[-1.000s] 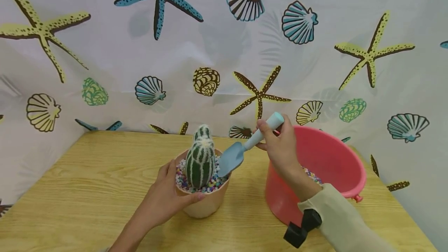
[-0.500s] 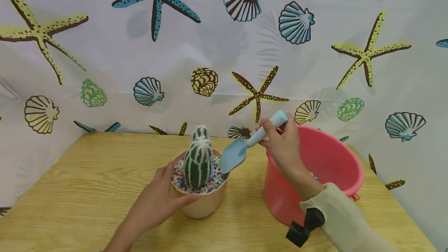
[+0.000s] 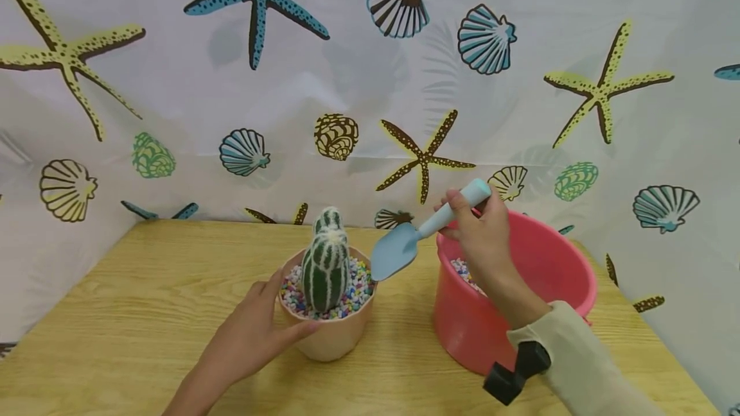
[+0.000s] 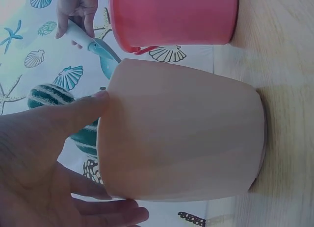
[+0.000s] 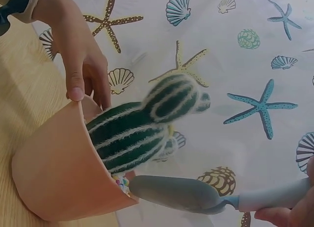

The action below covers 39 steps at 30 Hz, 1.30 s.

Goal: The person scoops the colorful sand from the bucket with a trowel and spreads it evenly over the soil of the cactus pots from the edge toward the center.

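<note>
A green cactus [image 3: 325,268] with white fuzzy stripes stands in a peach flower pot [image 3: 338,342], among small multicoloured pebbles [image 3: 354,303]. My left hand [image 3: 245,329] holds the pot at its left side, thumb along the near rim and fingers round the far left. In my right hand [image 3: 482,236] is the handle of a light blue trowel [image 3: 396,252]. The blade slants down to the left, its tip at the pot's right rim. The right wrist view shows the blade [image 5: 176,193] beside the rim, close to a few pebbles.
A red bucket [image 3: 471,329] stands right of the pot, partly behind my right forearm; pebbles [image 3: 465,271] show inside. Both rest on a wooden table [image 3: 144,313]. A white cloth [image 3: 370,82] printed with starfish and shells hangs behind.
My right hand and the trowel have moved right, bringing the blade from above the pebbles out to the pot's right rim. My left hand keeps its hold on the pot.
</note>
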Each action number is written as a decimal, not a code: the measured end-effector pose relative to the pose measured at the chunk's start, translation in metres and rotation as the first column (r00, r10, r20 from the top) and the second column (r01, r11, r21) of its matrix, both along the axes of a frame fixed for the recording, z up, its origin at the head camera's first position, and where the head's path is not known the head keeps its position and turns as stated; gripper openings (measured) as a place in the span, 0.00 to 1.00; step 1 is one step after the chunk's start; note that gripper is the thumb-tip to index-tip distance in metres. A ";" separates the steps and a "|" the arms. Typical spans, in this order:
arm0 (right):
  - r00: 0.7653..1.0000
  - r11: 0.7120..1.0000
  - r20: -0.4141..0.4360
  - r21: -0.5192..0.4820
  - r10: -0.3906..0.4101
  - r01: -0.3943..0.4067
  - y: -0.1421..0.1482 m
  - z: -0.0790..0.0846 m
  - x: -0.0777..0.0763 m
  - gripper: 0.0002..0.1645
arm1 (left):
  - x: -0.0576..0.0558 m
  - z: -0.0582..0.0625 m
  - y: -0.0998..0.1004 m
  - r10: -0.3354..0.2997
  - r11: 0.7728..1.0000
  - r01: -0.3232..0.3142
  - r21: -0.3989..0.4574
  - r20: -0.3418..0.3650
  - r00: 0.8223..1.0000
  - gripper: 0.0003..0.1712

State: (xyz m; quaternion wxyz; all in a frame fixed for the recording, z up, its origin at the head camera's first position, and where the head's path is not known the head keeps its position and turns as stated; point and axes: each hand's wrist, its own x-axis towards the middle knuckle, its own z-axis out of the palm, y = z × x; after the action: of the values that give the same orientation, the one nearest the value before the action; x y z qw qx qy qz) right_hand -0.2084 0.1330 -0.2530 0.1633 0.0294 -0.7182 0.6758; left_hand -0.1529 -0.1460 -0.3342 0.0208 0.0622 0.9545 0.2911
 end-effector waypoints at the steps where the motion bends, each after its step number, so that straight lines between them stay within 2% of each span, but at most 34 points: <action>1: 1.000 1.000 -0.005 -0.004 0.000 0.000 0.001 0.001 0.000 0.14 | 0.000 0.000 -0.001 0.005 1.000 -0.004 -0.003 0.011 1.000 0.64; 4: 1.000 1.000 -0.013 -0.018 -0.003 0.002 0.006 0.003 0.001 0.13 | 0.003 0.001 -0.002 0.008 1.000 -0.008 0.012 0.021 1.000 0.62; 10: 0.999 0.998 -0.033 -0.070 -0.007 0.005 0.016 0.007 0.006 0.12 | 0.013 0.003 -0.002 -0.008 0.998 0.009 0.069 -0.022 1.000 0.55; 14: 0.999 0.996 -0.049 -0.093 -0.022 0.017 0.026 0.011 0.009 0.11 | 0.018 0.004 0.001 -0.011 0.998 0.013 0.064 -0.039 0.999 0.54; 20: 0.996 0.989 -0.079 -0.140 -0.051 0.040 0.040 0.016 0.013 0.10 | 0.021 0.008 0.011 -0.007 0.999 0.006 0.052 0.019 1.000 0.54; 24: 0.994 0.981 -0.086 -0.186 -0.067 0.050 0.049 0.018 0.015 0.10 | 0.025 0.008 0.017 -0.002 1.000 0.001 0.023 0.021 1.000 0.54; 33: 0.989 0.965 -0.133 -0.260 -0.061 0.025 0.066 0.017 0.018 0.13 | 0.031 0.013 0.033 -0.030 0.993 0.023 0.116 0.059 0.998 0.48; 39: 0.987 0.962 -0.134 -0.270 -0.083 0.044 0.074 0.017 0.019 0.13 | 0.031 0.015 0.049 -0.088 0.985 0.073 0.159 0.092 0.992 0.48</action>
State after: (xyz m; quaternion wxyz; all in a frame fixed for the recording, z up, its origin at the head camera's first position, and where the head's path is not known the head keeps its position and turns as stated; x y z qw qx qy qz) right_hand -0.1891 0.2071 -0.2362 0.2389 0.0329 -0.6080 0.7565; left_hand -0.1217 -0.0972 -0.3195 0.0749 0.0876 0.9234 0.3660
